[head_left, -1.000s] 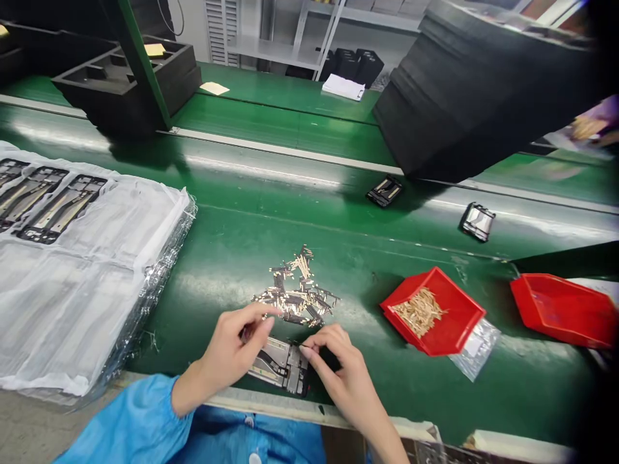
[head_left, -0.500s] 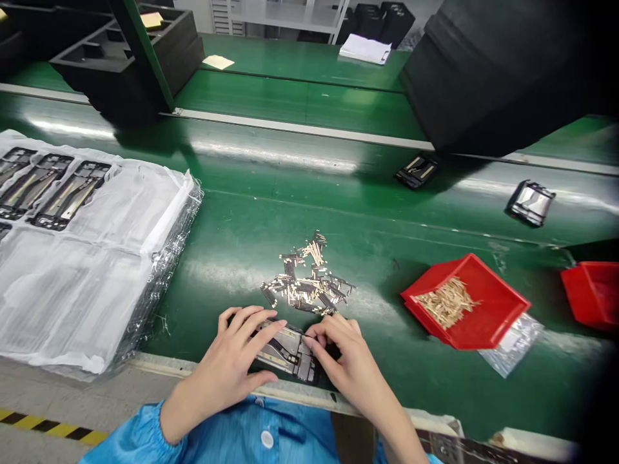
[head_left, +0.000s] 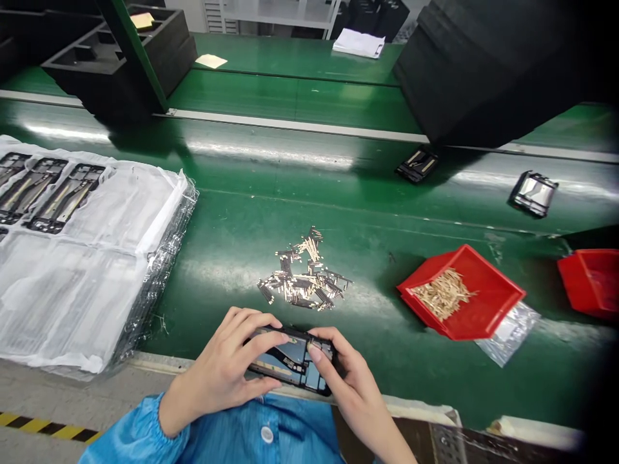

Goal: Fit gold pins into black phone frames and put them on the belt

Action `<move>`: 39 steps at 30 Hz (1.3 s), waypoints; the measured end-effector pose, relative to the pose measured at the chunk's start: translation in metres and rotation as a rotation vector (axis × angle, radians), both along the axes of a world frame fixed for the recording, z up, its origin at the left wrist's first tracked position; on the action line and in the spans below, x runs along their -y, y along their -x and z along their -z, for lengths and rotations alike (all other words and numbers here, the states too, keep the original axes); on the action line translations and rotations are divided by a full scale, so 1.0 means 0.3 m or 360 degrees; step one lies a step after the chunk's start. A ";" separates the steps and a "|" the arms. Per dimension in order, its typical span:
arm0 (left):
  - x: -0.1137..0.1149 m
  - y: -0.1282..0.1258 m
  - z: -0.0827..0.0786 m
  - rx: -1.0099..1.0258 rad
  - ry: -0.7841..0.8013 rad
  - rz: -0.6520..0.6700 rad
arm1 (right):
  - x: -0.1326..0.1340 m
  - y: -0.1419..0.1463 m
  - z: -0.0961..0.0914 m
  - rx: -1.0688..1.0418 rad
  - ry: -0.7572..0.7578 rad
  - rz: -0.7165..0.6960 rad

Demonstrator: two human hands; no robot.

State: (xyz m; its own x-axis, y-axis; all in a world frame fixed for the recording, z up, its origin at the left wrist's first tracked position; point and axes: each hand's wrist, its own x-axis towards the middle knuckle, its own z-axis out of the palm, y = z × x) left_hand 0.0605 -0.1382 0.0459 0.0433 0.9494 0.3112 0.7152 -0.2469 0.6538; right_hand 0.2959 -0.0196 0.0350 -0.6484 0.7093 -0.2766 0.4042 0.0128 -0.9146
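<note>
Close to my body, a black phone frame [head_left: 293, 356] with a grey-blue inner plate is held between both hands, tilted a little. My left hand [head_left: 232, 357] grips its left end, fingers over the far edge and thumb at the near edge. My right hand [head_left: 345, 374] is closed on the right end, with the thumb pressing on the inner face and the index finger along the far corner. Just beyond lies a loose pile of small black and gold strips [head_left: 304, 277]. Whether a strip sits under my right thumb is hidden.
At left, a white tray [head_left: 111, 283] holds several phone frames. To the right stand a red bin [head_left: 488, 303] of gold-coloured pieces, with a clear bag under it, and a second red bin [head_left: 590, 280]. Two more frames lie farther back, near a large black stack [head_left: 488, 71].
The phone frame has been lifted and tilted. My right hand has gone from a fingertip pinch at its far edge to holding its right end, thumb on top. The view has shifted slightly.
</note>
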 end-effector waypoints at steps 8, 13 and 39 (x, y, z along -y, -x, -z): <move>0.001 -0.039 -0.038 -0.0071 0.0052 -0.0021 | 0.014 0.016 -0.005 -0.0248 0.0342 0.0237; -0.002 -0.058 -0.050 0.0001 0.0236 -0.0075 | 0.018 -0.006 -0.005 -0.0230 0.0460 0.0145; -0.037 -0.090 -0.035 0.0071 0.0015 -0.0342 | -0.077 -0.032 0.033 -0.0819 -0.1196 -0.0268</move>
State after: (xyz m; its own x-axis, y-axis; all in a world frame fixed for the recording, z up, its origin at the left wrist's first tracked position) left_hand 0.0877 -0.1271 0.0565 -0.1740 0.9382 0.2991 0.7210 -0.0856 0.6877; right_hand 0.3054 0.0035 0.0251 -0.6747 0.4707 0.5685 -0.1105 0.6971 -0.7084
